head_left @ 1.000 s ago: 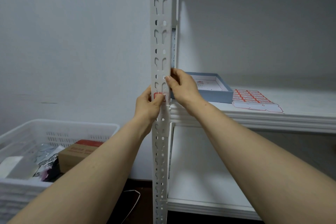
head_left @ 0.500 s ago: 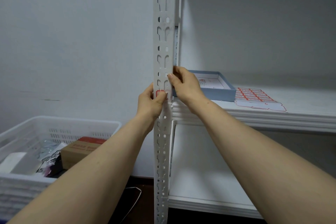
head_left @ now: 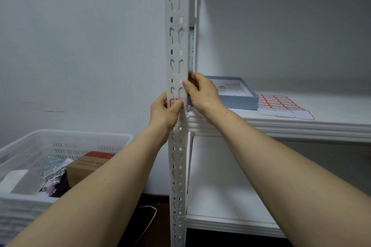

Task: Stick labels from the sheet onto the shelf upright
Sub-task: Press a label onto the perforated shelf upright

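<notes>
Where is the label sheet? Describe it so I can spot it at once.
Find the white metal rack's middle shelf. On it, right of the shallow blue cardboard tray, lies a flat white paper sheet. Only it carries rows of small red-bordered labels.

Label [head_left: 172,103] half behind the left hand [head_left: 162,113]; print on the label sheet [head_left: 281,106] illegibly small.

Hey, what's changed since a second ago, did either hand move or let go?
Nothing visibly changed; only the camera drifted slightly. The left hand still grips the shelf upright, its thumb pressing the red-edged label onto it. The right hand still grips the upright's edge just above, and the label sheet has not moved.
</notes>
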Demonstrator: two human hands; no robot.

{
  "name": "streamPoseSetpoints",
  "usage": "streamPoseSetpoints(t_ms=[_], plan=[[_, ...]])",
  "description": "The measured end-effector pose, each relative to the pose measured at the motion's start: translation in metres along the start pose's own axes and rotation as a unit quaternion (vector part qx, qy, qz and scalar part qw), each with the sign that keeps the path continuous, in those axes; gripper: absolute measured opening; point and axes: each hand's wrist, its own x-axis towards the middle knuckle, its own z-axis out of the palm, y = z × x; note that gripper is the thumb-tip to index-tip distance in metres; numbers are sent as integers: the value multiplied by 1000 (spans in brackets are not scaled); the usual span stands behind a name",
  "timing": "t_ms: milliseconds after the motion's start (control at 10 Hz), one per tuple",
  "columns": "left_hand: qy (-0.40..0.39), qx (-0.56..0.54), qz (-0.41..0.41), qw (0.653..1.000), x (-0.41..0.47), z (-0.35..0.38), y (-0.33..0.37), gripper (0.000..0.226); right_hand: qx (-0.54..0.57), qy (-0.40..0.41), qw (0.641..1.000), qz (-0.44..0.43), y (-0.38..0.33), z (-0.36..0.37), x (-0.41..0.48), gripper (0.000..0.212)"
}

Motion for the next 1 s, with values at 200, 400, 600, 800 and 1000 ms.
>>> streamPoseSetpoints(t_ms=[200,400,600,800,1000], plan=[[0,21,6,1000,0,1,-1,19,-5,1,1000,1,0,0,0,36],[-5,18,10,1000,1,-1,-1,23,-7,-1,1000,-1,-1,-1,-1,36],[-7,16,13,1000,2,-2,-3,26,0,-3,1000,4,0,-1,0,36],[-26,9,-8,1000,4,-8,-5,23,4,-3,1000,4,0,-1,0,36],[-1,53,21,998,4,-3,-6,21,9,-2,1000,4,0,-1,1,37]])
